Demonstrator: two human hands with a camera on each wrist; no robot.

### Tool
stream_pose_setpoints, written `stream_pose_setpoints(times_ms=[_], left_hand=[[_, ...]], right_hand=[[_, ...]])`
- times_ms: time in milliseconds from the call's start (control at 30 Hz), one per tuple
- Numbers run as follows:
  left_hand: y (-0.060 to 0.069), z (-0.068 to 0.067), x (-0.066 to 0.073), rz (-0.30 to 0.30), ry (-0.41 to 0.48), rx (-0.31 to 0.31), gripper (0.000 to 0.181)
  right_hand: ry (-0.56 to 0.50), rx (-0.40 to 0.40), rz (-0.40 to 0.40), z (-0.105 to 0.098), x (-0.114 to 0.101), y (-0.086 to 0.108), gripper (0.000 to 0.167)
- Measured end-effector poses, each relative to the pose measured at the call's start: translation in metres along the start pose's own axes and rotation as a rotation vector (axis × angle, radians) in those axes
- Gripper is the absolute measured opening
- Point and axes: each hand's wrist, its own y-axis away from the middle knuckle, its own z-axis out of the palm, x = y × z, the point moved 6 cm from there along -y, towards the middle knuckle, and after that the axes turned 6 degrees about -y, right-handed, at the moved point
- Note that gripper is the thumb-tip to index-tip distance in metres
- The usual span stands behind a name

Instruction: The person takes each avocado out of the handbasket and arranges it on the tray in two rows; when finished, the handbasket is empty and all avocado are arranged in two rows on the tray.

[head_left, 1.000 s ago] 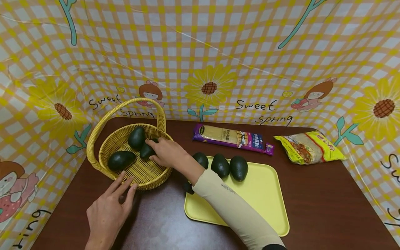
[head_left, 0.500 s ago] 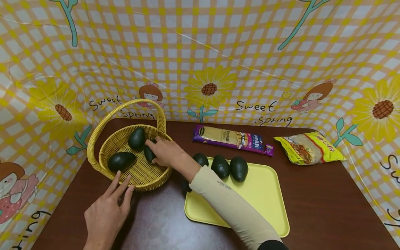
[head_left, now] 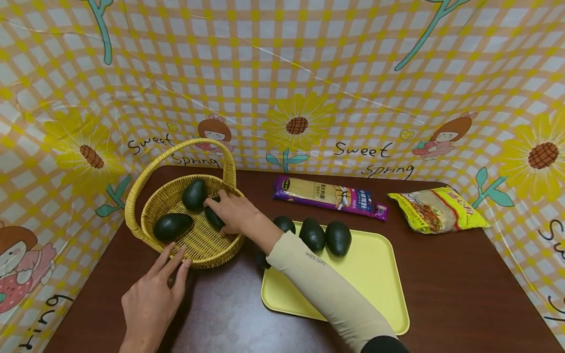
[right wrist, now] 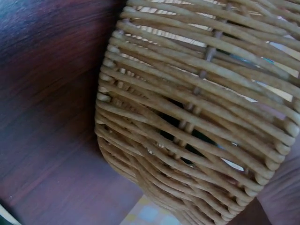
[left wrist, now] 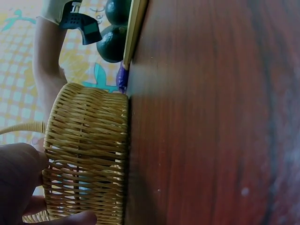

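Three dark green avocados sit in the yellow wicker basket (head_left: 216, 258) at the left of the head view. My right hand (head_left: 236, 213) reaches over the rim and holds one avocado (head_left: 214, 218) at the basket's right side, partly covering it. Apart from it lie a second avocado (head_left: 194, 195) at the back and a third avocado (head_left: 173, 227) at the left. My left hand (head_left: 150, 294) touches the basket's front rim with extended fingers. In the left wrist view its fingers lie against the wicker wall (left wrist: 86, 154). The right wrist view is filled mostly by the woven wall (right wrist: 187, 108).
Several more avocados (head_left: 311, 235) stand on or beside the far left part of a yellow tray (head_left: 362, 284), under my right forearm. Behind it lies a purple pasta pack (head_left: 324, 195). A yellow food bag (head_left: 437, 208) sits at the back right. A patterned cloth (head_left: 295, 59) encloses the table.
The avocado under my right hand has shifted slightly right, and the hand with it, mostly in the first half second. My left hand stays at the rim.
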Motion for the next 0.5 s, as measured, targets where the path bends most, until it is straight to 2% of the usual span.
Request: stream_pose_setpoints(times_ms=[233, 500], left_hand=[[-0.0014, -0.0003, -0.0001, -0.005, -0.004, -0.008, 0.040], [-0.0015, -0.0004, -0.0001, -0.002, 0.001, 0.005, 0.038]], right_hand=[[-0.017, -0.029, 0.025, 0.0019, -0.0002, 0.0001, 0.094], [-0.013, -0.026, 0.016, 0.0039, -0.0007, -0.0008, 0.093]])
